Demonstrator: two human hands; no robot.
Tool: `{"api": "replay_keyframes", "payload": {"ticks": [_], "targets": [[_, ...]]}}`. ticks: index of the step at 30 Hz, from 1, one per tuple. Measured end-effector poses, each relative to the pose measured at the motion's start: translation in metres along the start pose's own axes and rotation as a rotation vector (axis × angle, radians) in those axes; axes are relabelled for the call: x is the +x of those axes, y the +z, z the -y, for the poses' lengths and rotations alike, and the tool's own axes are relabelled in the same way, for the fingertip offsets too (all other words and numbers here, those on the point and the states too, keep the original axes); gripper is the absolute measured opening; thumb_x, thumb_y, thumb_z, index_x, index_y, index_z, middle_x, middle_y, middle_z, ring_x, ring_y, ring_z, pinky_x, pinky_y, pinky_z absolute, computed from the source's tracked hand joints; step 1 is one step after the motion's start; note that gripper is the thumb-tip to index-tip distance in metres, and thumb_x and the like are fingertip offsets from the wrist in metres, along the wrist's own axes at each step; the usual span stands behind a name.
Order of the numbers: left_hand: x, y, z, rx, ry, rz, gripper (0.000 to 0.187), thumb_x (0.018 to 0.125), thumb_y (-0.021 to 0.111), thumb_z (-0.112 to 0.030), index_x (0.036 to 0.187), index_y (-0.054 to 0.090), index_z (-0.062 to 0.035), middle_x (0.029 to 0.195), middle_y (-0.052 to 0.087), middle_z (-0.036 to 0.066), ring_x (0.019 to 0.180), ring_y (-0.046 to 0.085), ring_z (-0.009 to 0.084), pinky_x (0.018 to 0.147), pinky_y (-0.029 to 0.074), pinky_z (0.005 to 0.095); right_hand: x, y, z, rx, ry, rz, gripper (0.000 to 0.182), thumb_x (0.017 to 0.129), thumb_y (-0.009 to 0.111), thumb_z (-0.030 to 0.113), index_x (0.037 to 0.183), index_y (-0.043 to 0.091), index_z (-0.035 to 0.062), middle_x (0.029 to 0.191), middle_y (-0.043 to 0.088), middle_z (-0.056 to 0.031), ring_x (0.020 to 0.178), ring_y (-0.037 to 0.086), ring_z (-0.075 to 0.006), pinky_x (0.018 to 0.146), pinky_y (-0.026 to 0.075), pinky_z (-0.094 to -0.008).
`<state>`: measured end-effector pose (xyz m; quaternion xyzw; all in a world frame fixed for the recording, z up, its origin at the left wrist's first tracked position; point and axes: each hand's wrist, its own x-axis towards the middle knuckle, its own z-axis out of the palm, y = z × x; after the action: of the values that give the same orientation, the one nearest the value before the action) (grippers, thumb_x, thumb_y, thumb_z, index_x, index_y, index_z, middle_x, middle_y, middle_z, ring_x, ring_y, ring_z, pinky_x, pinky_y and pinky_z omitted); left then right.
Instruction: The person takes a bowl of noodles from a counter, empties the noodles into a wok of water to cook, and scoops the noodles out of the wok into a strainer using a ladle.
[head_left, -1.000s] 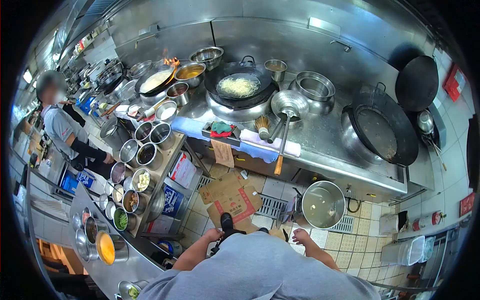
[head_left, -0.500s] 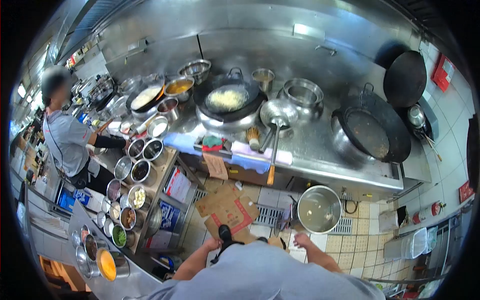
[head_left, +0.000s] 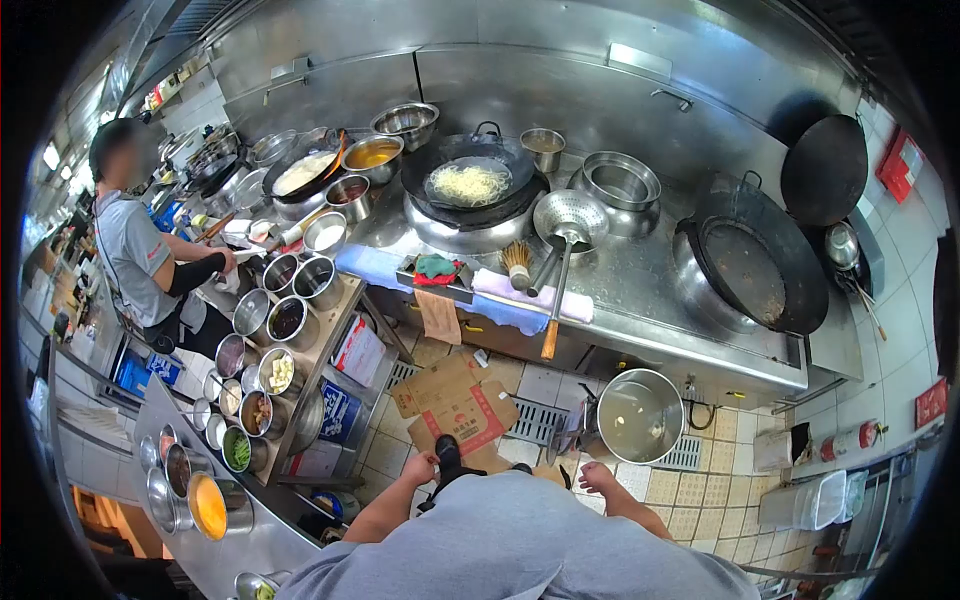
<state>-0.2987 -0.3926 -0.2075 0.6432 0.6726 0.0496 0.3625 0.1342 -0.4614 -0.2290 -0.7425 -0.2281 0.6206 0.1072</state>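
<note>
Hands low in the frame's centre, both hanging empty: left hand loosely curled, right hand likewise. Between and just above them, flattened brown cardboard box with red print on the tiled floor. Right of that, round steel pot, near the right hand. Farther up, black wok of pale noodles on the steel surface.

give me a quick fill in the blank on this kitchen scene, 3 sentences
1. The wok on the middle burner holds pale ____.
2. The long-handled strainer rests on the steel counter, its wooden handle pointing toward the ____.
3. On the tiled floor stands a steel pot, nearest the person's ____ hand.

Missing words: noodles; floor; right
</note>
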Motion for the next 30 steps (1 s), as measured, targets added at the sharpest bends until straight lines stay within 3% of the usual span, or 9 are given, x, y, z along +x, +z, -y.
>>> {"api": "replay_keyframes", "payload": {"ticks": [1, 3, 6, 11, 13, 17, 19, 24, 30], "targets": [[0.002, 0.002, 0.006, 0.002, -0.004, 0.003, 0.018, 0.067, 0.051, -0.010, 0.083, 0.059, -0.0114, 0.073, 0.061, 0.007, 0.068, 0.059, 0.0215, 0.064, 0.046, 0.0295, 0.000, 0.000, -0.002, 0.007, -0.003, 0.008, 0.027, 0.083, 0.039, 0.023, 0.104, 0.046, 0.0080, 0.090, 0.057, -0.0116, 0.070, 0.058, -0.0230, 0.059, 0.046, -0.0366], [0.004, 0.005, 0.014, -0.061, -0.217, 0.252, 0.019, 0.070, 0.050, -0.017, 0.086, 0.059, -0.0108, 0.076, 0.062, 0.007, 0.068, 0.060, 0.0210, 0.065, 0.046, 0.0301, 0.001, -0.003, -0.003, -0.011, 0.001, 0.016, 0.026, 0.082, 0.040, 0.022, 0.104, 0.046, 0.0090, 0.090, 0.057, -0.0116, 0.071, 0.058, -0.0231, 0.059, 0.046, -0.0366], [0.003, 0.009, 0.022, -0.075, -0.242, 0.304, 0.021, 0.073, 0.049, -0.023, 0.086, 0.059, -0.0107, 0.076, 0.062, 0.007, 0.066, 0.061, 0.0197, 0.065, 0.046, 0.0305, -0.001, -0.003, -0.001, 0.038, -0.008, -0.026, 0.017, 0.080, 0.041, 0.021, 0.089, 0.049, 0.0102, 0.075, 0.055, -0.0072, 0.060, 0.055, -0.0174, 0.052, 0.044, -0.0320], [0.004, 0.017, 0.024, -0.070, -0.217, 0.318, 0.022, 0.073, 0.049, -0.024, 0.087, 0.060, -0.0119, 0.073, 0.062, 0.007, 0.067, 0.060, 0.0195, 0.065, 0.046, 0.0299, -0.005, 0.000, -0.001, 0.015, -0.001, -0.002, 0.015, 0.080, 0.041, 0.022, 0.085, 0.050, 0.0111, 0.072, 0.055, -0.0066, 0.058, 0.054, -0.0170, 0.052, 0.044, -0.0319], [0.005, 0.018, 0.019, -0.092, -0.220, 0.328, 0.022, 0.073, 0.049, -0.025, 0.087, 0.060, -0.0122, 0.072, 0.062, 0.008, 0.068, 0.060, 0.0197, 0.066, 0.046, 0.0300, -0.003, 0.003, -0.003, -0.012, 0.021, 0.013, 0.024, 0.083, 0.039, 0.023, 0.101, 0.048, 0.0104, 0.088, 0.057, -0.0115, 0.071, 0.058, -0.0228, 0.057, 0.046, -0.0353], [0.006, 0.019, 0.012, -0.070, -0.177, 0.304, 0.021, 0.073, 0.049, -0.024, 0.087, 0.060, -0.0123, 0.072, 0.062, 0.007, 0.071, 0.060, 0.0198, 0.066, 0.046, 0.0302, -0.001, 0.004, -0.008, 0.002, -0.002, 0.025, 0.024, 0.083, 0.039, 0.023, 0.101, 0.047, 0.0105, 0.088, 0.057, -0.0118, 0.070, 0.057, -0.0233, 0.057, 0.046, -0.0357], [0.006, 0.020, 0.012, -0.046, -0.151, 0.300, 0.021, 0.073, 0.049, -0.024, 0.086, 0.060, -0.0120, 0.072, 0.062, 0.008, 0.072, 0.059, 0.0198, 0.067, 0.046, 0.0302, -0.001, 0.003, -0.009, 0.017, -0.009, -0.003, 0.018, 0.080, 0.040, 0.020, 0.091, 0.050, 0.0101, 0.077, 0.058, -0.0079, 0.062, 0.058, -0.0187, 0.047, 0.045, -0.0297], [0.004, 0.014, 0.005, -0.102, -0.237, 0.331, 0.020, 0.072, 0.050, -0.024, 0.086, 0.061, -0.0133, 0.076, 0.062, 0.008, 0.075, 0.059, 0.0217, 0.070, 0.045, 0.0315, 0.003, -0.001, -0.014, 0.035, -0.018, -0.016, 0.022, 0.081, 0.041, 0.021, 0.097, 0.048, 0.0094, 0.082, 0.058, -0.0094, 0.064, 0.058, -0.0202, 0.048, 0.045, -0.0308], [0.008, 0.025, 0.017, -0.062, -0.171, 0.290, 0.021, 0.072, 0.050, -0.025, 0.086, 0.060, -0.0130, 0.082, 0.061, 0.008, 0.079, 0.058, 0.0238, 0.073, 0.044, 0.0327, 0.005, -0.001, -0.017, 0.036, 0.015, -0.005, 0.023, 0.081, 0.041, 0.022, 0.099, 0.047, 0.0090, 0.086, 0.057, -0.0100, 0.066, 0.058, -0.0211, 0.050, 0.045, -0.0324]]}}
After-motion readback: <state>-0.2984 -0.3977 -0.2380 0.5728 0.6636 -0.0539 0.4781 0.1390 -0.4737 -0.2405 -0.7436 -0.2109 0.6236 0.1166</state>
